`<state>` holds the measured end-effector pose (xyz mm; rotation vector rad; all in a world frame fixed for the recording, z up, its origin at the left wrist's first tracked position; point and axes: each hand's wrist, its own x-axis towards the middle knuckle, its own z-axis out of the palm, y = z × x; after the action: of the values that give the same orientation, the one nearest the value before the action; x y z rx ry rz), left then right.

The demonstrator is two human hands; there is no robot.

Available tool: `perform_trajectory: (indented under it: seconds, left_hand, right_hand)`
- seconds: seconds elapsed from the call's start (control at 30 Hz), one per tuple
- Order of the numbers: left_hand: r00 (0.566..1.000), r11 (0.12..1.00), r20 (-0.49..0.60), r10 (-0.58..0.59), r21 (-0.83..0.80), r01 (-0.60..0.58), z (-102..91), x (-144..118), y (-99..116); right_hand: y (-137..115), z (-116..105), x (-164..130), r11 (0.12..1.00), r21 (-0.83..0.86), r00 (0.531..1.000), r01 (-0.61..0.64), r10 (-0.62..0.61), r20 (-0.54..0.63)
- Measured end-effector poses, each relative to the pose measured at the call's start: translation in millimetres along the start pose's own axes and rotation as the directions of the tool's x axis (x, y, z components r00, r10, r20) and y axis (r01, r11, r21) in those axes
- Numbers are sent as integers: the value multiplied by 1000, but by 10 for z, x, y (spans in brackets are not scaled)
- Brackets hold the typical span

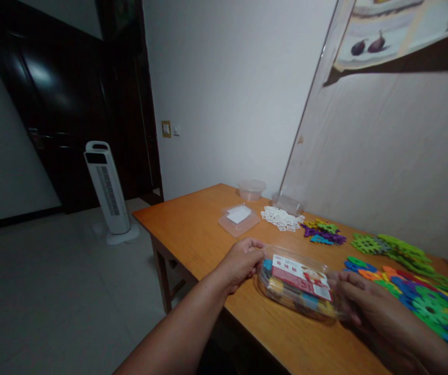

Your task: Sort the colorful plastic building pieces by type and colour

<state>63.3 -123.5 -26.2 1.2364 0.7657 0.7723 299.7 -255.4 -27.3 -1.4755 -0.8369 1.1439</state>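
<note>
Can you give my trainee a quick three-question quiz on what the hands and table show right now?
1. True or false: both the left hand and the right hand are on the clear plastic box.
2. What lies nearest the box on its right? A) the white tower fan B) the colourful snowflake pieces C) the round clear tub
3. What colour is the pile of pieces beside the flat lid further up the wooden table?

Key:
1. True: one hand grips each end.
2. B
3. White
</note>
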Motion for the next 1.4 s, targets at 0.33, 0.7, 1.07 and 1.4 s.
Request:
perform_trajectory:
  seconds: [0.33,0.7,1.07,1.4]
  left_hand:
    - [999,999,-17,31,-15,-31,-12,3,0]
    - [1000,1000,22,10,-20,-10,-28,-3,28]
    - [998,1000,51,20,-9,-19,-24,-13,51]
    - [998,1000,63,20,-18,-19,-67,15,22]
  right_hand:
    - [-48,33,-8,996,88,1000,-3,3,0]
    - [-132,28,-33,997,62,999,37,-36,-20]
    - [-163,89,-65,994,96,999,54,-53,-10]
    - [-222,171,-99,988,134,997,79,-78,-15]
